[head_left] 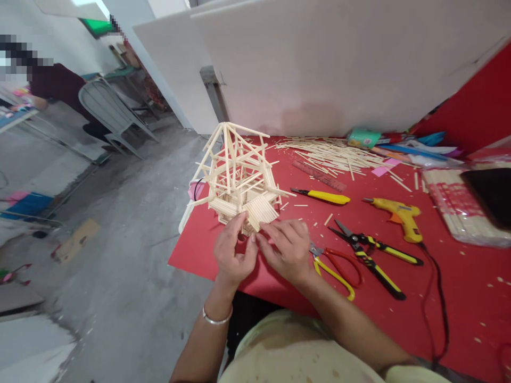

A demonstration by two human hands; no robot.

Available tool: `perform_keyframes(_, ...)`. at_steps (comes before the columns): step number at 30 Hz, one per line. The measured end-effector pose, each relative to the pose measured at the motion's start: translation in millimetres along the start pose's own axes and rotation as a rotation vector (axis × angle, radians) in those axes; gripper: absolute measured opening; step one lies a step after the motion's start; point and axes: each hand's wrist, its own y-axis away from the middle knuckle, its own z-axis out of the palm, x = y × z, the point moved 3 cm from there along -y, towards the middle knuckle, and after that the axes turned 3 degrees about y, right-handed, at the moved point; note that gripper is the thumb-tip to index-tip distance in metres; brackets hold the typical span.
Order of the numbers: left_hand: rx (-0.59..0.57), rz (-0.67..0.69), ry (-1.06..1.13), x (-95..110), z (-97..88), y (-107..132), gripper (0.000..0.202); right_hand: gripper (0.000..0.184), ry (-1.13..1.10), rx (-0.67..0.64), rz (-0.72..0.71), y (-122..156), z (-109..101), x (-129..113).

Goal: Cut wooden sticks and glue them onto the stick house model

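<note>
A house-like model [227, 165] built of thin pale wooden sticks stands on the red table, its open frame rising to a peak. A flat panel of sticks laid side by side [261, 210] slopes at its front. My left hand [235, 250] grips the front lower part of the model, index finger up against the sticks and thumb below. Close beside it, my right hand [287, 247] is closed, with thumb and index finger pinched at the panel's lower edge. Any small piece between the fingertips is hidden.
Right of the model lie a yellow cutter knife [325, 197], yellow glue gun [399, 213], black-and-yellow shears [371, 255] and red-and-yellow pliers [339, 268]. Loose sticks [331, 154] are heaped behind, near a clear ruler [319, 175]. A person [59, 90] sits far left beside a chair [115, 111].
</note>
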Motion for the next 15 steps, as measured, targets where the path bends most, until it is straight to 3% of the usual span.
perform_keyframes(15, -0.007, -0.042, 0.007, -1.8, 0.9, 1.6, 0.050, 0.009, -0.021, -0.022, 0.020, -1.6, 1.0, -2.0)
